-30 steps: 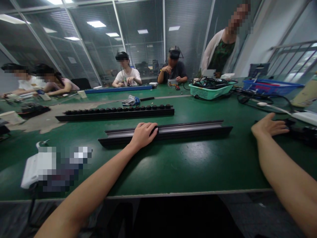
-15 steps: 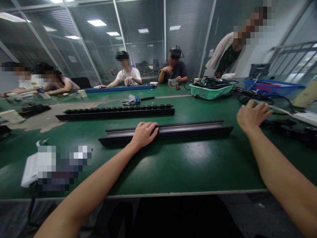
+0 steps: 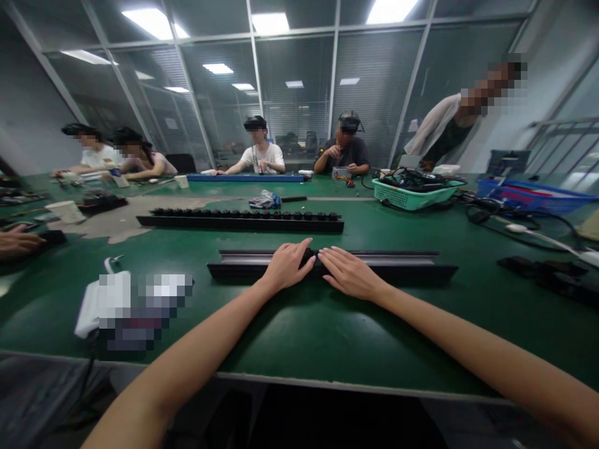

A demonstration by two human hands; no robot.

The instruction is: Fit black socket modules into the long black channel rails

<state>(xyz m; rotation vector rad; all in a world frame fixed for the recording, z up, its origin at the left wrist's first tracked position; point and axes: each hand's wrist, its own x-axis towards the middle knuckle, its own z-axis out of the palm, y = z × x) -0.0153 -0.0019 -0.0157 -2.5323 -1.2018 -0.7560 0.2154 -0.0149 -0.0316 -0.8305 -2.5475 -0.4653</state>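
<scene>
A long black channel (image 3: 412,269) with a bright inner strip lies crosswise on the green table (image 3: 281,343). My left hand (image 3: 289,267) rests at its middle, thumb and fingers curved around a small black part (image 3: 307,255) set in the channel. Just to the right, my right hand (image 3: 349,273) lies over the channel with its fingers stretched out, their tips close to that part. Behind the channel, a second black bar (image 3: 243,223) carries a row of several small black pieces.
White device (image 3: 105,302) and blurred object at front left; paper cup (image 3: 67,212) farther left. Green basket (image 3: 412,194) of cables and blue basket (image 3: 538,196) stand back right; black parts (image 3: 552,277) lie right. Gloves (image 3: 265,199) lie behind the second bar. Several people sit around.
My right hand has come from the right side of the table to the channel's middle, beside my left hand. The view has shifted, and a person's hand now shows at the far left.
</scene>
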